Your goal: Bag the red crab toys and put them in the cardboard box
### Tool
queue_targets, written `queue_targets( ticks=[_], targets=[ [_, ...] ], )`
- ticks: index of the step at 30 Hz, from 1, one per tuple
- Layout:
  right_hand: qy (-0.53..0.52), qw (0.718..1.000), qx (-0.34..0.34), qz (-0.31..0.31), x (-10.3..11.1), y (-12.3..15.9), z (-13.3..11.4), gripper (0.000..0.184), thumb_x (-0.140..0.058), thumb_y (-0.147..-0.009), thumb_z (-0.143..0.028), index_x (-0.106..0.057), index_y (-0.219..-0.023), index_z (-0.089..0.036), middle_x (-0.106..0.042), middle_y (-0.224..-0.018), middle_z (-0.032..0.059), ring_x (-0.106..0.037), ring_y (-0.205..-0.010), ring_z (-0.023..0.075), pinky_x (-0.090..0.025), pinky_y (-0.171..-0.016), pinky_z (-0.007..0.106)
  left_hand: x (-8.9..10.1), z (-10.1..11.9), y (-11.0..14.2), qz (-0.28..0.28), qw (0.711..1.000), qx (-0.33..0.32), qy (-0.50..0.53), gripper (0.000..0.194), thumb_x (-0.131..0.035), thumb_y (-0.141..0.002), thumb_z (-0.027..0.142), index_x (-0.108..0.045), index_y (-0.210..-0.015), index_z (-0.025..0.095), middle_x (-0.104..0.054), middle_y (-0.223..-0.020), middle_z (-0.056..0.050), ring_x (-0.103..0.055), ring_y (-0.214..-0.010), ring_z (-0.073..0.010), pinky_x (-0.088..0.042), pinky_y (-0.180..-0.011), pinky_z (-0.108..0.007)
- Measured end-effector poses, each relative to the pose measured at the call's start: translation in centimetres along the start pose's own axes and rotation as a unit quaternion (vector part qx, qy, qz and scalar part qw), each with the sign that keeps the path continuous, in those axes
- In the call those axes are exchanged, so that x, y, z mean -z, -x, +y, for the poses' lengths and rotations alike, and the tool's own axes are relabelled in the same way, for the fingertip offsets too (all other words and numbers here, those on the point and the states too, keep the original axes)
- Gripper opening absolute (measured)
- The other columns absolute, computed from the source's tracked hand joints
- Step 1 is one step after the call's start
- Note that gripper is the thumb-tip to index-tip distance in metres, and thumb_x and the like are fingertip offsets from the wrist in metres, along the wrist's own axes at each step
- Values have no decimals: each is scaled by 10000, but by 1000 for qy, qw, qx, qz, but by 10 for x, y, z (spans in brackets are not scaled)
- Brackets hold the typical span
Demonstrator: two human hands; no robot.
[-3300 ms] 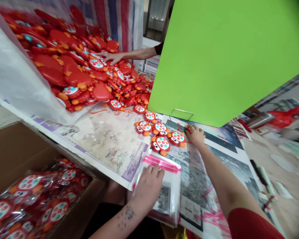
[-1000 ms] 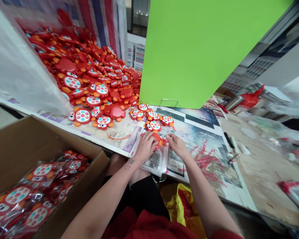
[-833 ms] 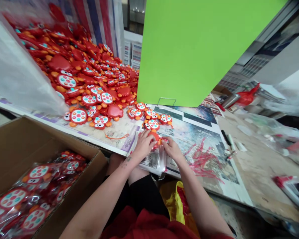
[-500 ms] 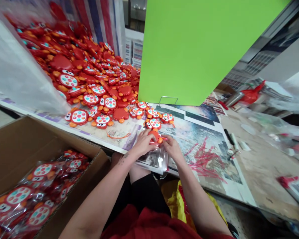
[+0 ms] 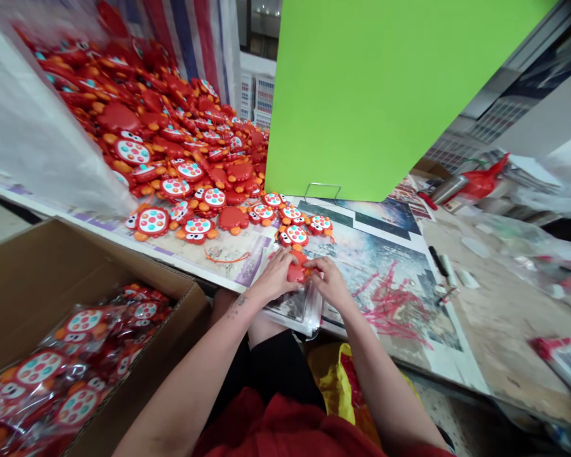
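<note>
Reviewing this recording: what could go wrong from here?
The stack of clear plastic bags overhangs the front edge of the paper-covered table, so it might slide off.
The red plastic animal-shaped toy between the left hand and right hand is over these bags; pressing it could shift them.
Loose red-and-orange plastic toys lie near the open brown cardboard box of bagged toys; one might drop in unbagged.

I'm seeing a red toy (image 5: pixel 295 271) lying plain back up, orange parts showing at its right side, partly hidden. It's resting over the far end of clear plastic bags (image 5: pixel 302 311), which are lying flat, stacked and shining; whether it's inside one, I'm not seeing.
</note>
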State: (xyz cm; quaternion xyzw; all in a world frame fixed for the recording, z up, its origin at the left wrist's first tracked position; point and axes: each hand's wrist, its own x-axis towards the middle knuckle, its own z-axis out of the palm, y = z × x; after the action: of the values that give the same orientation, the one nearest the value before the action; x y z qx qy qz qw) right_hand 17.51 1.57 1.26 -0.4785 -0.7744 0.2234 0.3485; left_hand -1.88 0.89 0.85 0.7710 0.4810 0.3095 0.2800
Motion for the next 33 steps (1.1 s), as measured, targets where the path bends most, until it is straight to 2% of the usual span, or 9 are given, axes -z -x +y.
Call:
queue_targets(
  ticks=[6,12,15,17,19,24,28,30,33],
  targets=[
    [-15,999,9,-33,4,2,3,308,-467,-761,-60,-718,-826,-226,-589,-941,60,-556,-972,217,-442,-933,406,0,0,3,1,1000,-14,-1,241,-773,-716,227,-576,-847,185,-360,-1535,-145,-242,-1474,-321,-275,-1161,-524],
    [-18,997,39,-57,5,2,5,322,-461,-748,-45,-725,-745,-228,-577,-1004,66,-554,-1053,226,-431,-976,429,0,3,6,5,1000,-24,5,161,-751,-749,258,-610,-749,179,-366,-1544,-111,-255,-1468,-322,-281,-1161,-536],
    [1,998,37,-45,0,4,11,424,-449,-782,-60,-746,-1013,-254,-554,-1164,89,-533,-1146,238,-432,-1014,445,-1,2,6,4,1000,-19,2,174,-776,-722,244,-619,-745,174,-351,-1553,-120,-252,-1469,-334,-280,-1164,-538],
    [19,999,26,-12,-4,6,14,548,-448,-820,-94,-607,-1315,-267,-455,-1365,110,-447,-1293,258,-392,-1073,471,-1,2,6,3,1000,-15,0,180,-787,-709,234,-624,-748,171,-344,-1555,-127,-250,-1469,-338,-275,-1168,-537],
    [26,999,20,28,-5,9,13,615,-446,-860,-141,-441,-1462,-269,-336,-1489,117,-344,-1393,266,-342,-1120,491,-1,0,6,3,1000,-15,-2,176,-786,-711,238,-627,-753,174,-342,-1557,-123,-253,-1468,-339,-275,-1167,-544],
    [11,997,26,65,0,12,4,409,-472,-933,-277,-594,-1323,-292,-489,-1369,107,-469,-1291,255,-366,-1106,494,-3,-2,6,7,1000,-20,-7,181,-788,-714,249,-626,-749,175,-338,-1559,-117,-258,-1467,-333,-275,-1169,-536],
    [54,998,30,4,-1,0,6,366,-499,-949,-394,-642,-1273,-303,-449,-1450,97,-401,-1355,291,-316,-1123,531,-3,-2,6,12,999,-29,-6,176,-787,-710,243,-626,-747,182,-372,-1539,-109,-275,-1459,-323,-286,-1162,-543],
    [110,994,-22,-21,-3,-9,15,380,-526,-934,-457,-662,-1248,-290,-413,-1493,102,-314,-1403,355,-235,-1125,621,-2,-1,5,9,1000,-26,-9,178,-792,-699,230,-626,-739,184,-378,-1533,-105,-288,-1452,-322,-284,-1162,-542],
    [165,977,-120,59,-1,-19,29,458,-463,-951,-509,-632,-1282,-241,-440,-1463,151,-289,-1402,394,-201,-1085,700,-1,1,4,7,1000,-16,-13,189,-801,-688,211,-617,-721,182,-412,-1508,-110,-321,-1434,-317,-289,-1159,-525]
  ],
)
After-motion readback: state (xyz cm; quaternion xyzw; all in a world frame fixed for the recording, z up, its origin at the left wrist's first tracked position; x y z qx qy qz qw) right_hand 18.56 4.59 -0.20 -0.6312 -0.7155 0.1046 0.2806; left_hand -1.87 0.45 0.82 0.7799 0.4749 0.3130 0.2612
